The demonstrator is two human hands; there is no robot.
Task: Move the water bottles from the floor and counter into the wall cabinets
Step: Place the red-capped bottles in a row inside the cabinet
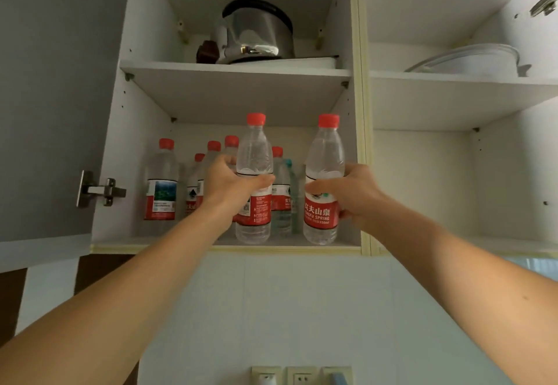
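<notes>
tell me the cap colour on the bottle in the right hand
Red; the cap shows clearly in the head view.

wall: pale white tiled wall (271, 309) below the cabinets | sockets: row of cream wall sockets (302, 377) at bottom edge | door: grey cabinet door (51, 97) swung open at left, metal hinge (101, 192) on it | upper shelves: shiny steel pot (256, 32) left, white lidded dish (471, 59) right | light: soft, even
</notes>
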